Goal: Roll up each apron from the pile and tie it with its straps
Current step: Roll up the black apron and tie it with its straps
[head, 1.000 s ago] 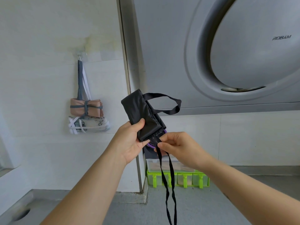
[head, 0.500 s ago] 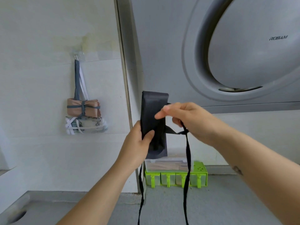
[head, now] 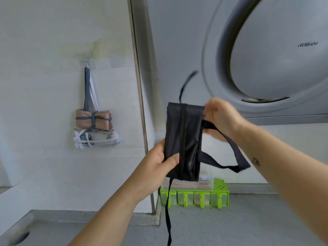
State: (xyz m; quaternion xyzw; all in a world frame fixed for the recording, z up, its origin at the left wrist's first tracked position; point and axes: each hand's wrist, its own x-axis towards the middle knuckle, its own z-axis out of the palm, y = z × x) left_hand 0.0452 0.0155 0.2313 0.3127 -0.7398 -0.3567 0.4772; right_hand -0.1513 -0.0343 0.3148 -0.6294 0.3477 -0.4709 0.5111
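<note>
Black apron roll, upright in mid-air above the worktop. Your left hand clamps its lower left edge, likely to stop it unwinding. Your right hand grips the upper right corner, probably to wind the strap running down the front. There is open room all round, and the green rack sits below, farther off.

Home kitchen: big grey range hood with a ROBAM badge, white tiled wall, green seasoning rack with clear boxes on the grey tabletop, two rolled aprons hanging off a wall hook.
</note>
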